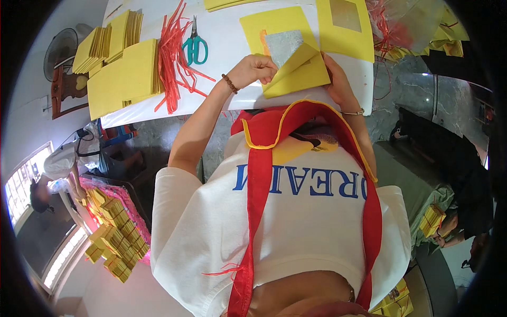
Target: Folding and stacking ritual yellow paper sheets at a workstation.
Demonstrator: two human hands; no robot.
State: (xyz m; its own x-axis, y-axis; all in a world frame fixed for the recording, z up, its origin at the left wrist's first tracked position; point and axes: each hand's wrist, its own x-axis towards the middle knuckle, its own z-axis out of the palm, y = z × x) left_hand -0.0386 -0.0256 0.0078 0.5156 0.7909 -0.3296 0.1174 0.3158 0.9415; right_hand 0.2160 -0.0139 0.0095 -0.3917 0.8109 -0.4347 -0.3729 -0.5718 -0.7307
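From the left grip (257,69), I read a passage over white bench (224,29) at 11 o'clock; teal-handled scissors (195,40) at 10 and red strips (171,64) at 9 obstruct.

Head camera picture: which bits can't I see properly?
All in the head view:
Flat silver-grey sheet: lower part covered by the folded yellow paper.
Right hand: some fingers seem hidden under that paper.
Flat yellow sheets at the top: cut off by the upper edge.
Yellow bundles, lower right: cut off by the bottom edge.

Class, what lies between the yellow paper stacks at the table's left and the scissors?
In the head view, a bundle of red strips lies between the yellow paper stacks and the scissors.
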